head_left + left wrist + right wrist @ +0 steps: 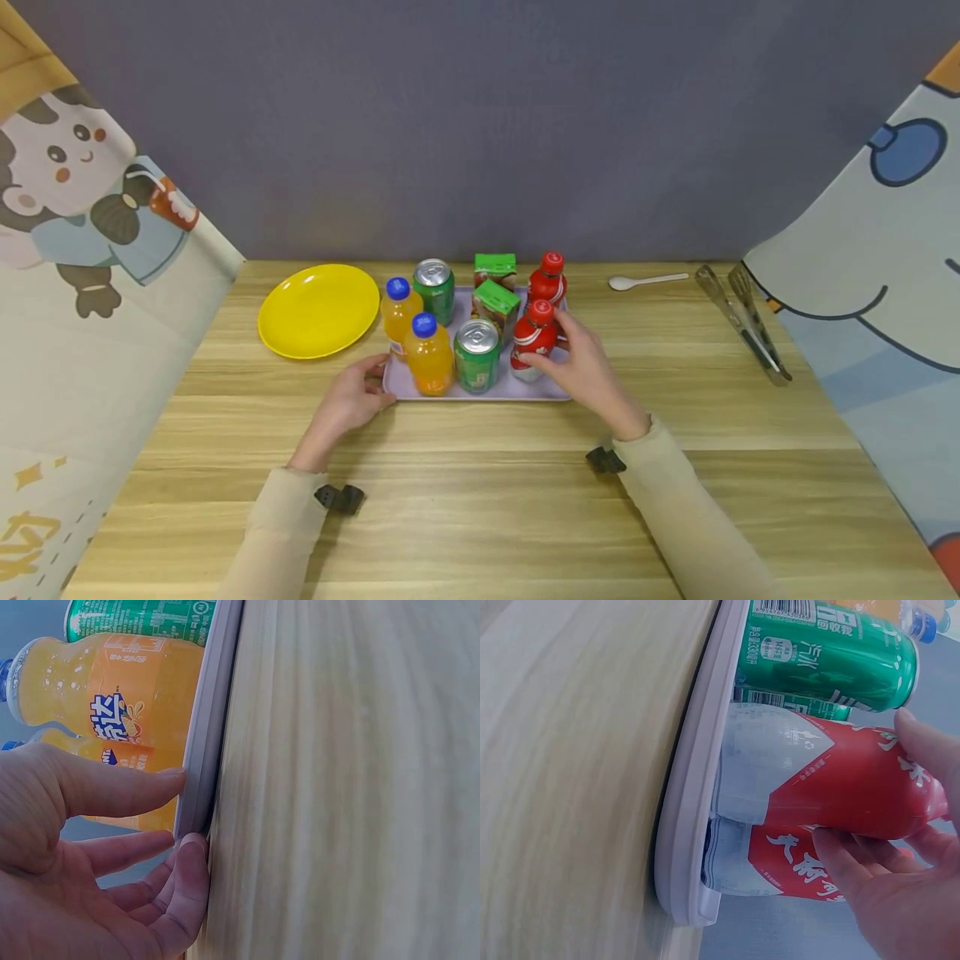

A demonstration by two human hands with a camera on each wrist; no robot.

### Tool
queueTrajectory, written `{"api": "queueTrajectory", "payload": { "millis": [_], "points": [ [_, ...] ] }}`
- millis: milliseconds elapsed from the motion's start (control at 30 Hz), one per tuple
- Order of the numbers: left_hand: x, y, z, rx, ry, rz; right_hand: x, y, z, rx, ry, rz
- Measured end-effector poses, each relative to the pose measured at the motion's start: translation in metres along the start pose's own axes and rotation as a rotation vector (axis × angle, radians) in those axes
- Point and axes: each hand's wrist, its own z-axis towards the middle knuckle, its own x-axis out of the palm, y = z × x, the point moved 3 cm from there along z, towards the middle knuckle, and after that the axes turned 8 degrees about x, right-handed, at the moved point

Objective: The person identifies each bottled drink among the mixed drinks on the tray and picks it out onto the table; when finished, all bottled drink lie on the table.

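A pale lilac tray [528, 393] carries two orange-drink bottles [430, 360] with blue caps, two green soda cans [477, 364], two green-topped drink cartons [496, 301] and two red bottles. My right hand [588, 367] holds the front red bottle [847, 780] around its upper part, thumb on one side and fingers on the other. That bottle stands upright at the tray's right end, in front of the other red bottle [548, 282]. At the tray's front left corner, my left hand [351, 398] pinches the rim [201, 761] between thumb and curled fingers.
A yellow plate [320, 312] lies left of the tray. On the right are a white spoon [648, 282] and metal kitchen tools [738, 321] with dark handles. A grey wall [480, 133] rises behind the wooden table [465, 492], with printed panels at both sides.
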Motion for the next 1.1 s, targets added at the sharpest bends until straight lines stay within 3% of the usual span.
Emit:
{"api": "queueTrajectory", "payload": {
  "millis": [1100],
  "points": [
    [0.0003,0.0001,0.0008,0.016,-0.002,0.01,0.0,0.0007,0.0001,-0.036,-0.038,0.001]
  ]
}}
